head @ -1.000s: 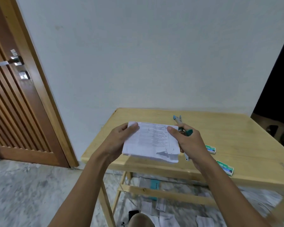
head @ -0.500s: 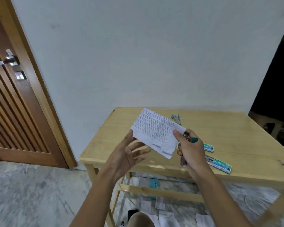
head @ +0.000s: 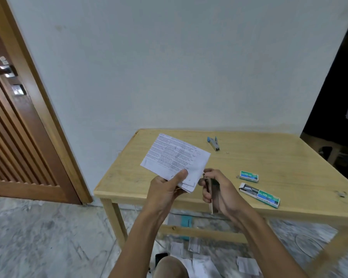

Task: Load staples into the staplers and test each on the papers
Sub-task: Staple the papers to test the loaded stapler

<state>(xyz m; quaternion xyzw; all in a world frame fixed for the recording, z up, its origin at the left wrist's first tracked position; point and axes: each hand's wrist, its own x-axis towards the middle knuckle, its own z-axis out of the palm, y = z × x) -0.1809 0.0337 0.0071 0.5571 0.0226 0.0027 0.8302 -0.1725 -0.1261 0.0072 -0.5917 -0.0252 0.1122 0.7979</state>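
My left hand (head: 165, 186) pinches the lower corner of a small stack of printed papers (head: 174, 156), held tilted above the wooden table (head: 269, 157). My right hand (head: 219, 189) is closed around a dark green stapler (head: 210, 187), whose nose sits at the papers' right corner. A second, blue stapler (head: 214, 143) lies on the table farther back. Two green staple boxes lie to the right: one shut (head: 249, 176), the other (head: 259, 195) slid open with staples showing.
A wooden slatted door (head: 18, 121) stands at the left, a white wall behind the table. Loose papers (head: 193, 255) and a dark phone (head: 161, 257) lie on the marble floor under the table. A small metal piece (head: 341, 194) rests near the table's right edge.
The papers passed from both hands to my right hand, then into my left. My right hand dropped lower and now brings the stapler to the papers' corner.
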